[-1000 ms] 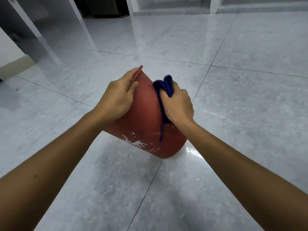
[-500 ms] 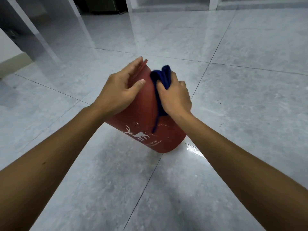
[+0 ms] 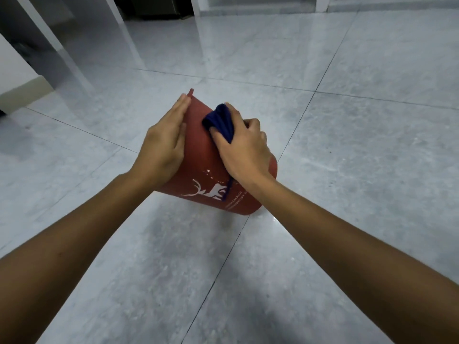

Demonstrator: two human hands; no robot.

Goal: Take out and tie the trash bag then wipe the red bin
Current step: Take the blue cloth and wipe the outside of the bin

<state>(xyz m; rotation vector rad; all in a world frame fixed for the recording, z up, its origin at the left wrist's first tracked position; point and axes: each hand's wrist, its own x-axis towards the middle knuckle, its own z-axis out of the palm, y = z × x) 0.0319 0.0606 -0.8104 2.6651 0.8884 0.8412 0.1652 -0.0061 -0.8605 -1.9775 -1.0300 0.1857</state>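
While the red bin (image 3: 198, 155) leans over on the grey floor (image 3: 347, 145), only its bottom edge, the end near the person, touches the tiles. Its long side runs from that bottom edge up and away to the rim (image 3: 190, 91), so the open mouth points away from the person and cannot be seen into. The left hand (image 3: 164, 145) lies flat on the left side of the bin, with its fingers straight and reaching toward the rim; it props the bin and does not grab it. The right hand (image 3: 246, 150) sits on the upper side of the bin, curled round a bunched blue cloth (image 3: 219, 121) that it presses on the red wall. A thin blue thread hangs down from the cloth over the white deer picture (image 3: 211, 192). The right hand is the one placed to wipe, and I think its next rub should go along the long side, up to the rim or down to the bottom. A second ago the left hand pinched the rim with its thumb; now it is flat. The bin has also turned, since the deer picture shows more fully than it did then.
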